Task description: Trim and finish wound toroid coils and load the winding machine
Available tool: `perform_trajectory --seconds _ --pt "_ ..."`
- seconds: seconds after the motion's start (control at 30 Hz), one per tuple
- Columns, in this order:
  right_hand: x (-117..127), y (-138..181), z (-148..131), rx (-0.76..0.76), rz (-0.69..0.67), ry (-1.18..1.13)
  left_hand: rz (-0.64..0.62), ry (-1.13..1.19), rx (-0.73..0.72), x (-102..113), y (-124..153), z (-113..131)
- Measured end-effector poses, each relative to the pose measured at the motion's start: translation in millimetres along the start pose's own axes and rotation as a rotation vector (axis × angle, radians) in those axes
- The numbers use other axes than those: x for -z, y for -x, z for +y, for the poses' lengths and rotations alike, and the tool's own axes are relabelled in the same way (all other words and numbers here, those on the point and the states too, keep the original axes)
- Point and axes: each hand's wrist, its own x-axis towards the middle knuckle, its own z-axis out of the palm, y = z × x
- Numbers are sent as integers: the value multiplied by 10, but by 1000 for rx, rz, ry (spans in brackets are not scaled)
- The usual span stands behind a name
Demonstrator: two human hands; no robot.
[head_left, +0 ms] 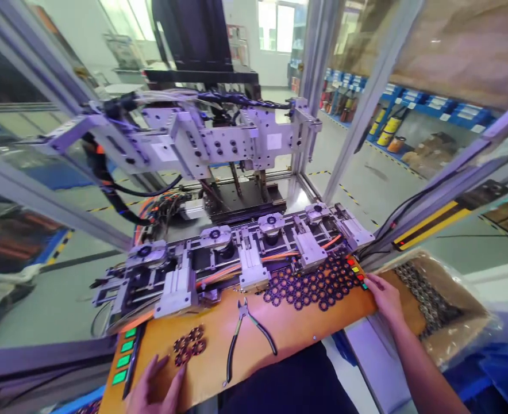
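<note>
My left hand is low on the left side of the orange-tan worktop, thumb and fingers apart. Just beyond its fingertips lies a small group of round, toothed, copper-coloured rings. My right hand reaches the worktop's right edge, its fingers extended onto a row of coloured buttons and its fingertips by the lowest, teal one. Diagonal cutting pliers lie between the hands, handles spread. Many dark toothed rings cover the worktop's right half.
Behind the worktop runs a metal fixture with clamps, under a machine head. Green buttons line the left edge. To the right stands a plastic-lined box of metal parts. Frame posts rise at the sides.
</note>
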Motion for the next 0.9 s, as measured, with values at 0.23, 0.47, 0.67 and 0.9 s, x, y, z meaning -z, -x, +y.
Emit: perform_trajectory --seconds 0.23,0.47,0.67,0.9 --pt "-1 -36 -47 -112 -22 -20 32 10 -27 -42 69 65" --pt "0 -60 -91 -89 85 63 63 96 47 -94 88 148" --pt "-77 -106 -97 -113 172 175 88 273 243 68 216 123" --pt "-121 -84 -84 -165 180 222 110 569 455 371 316 46"
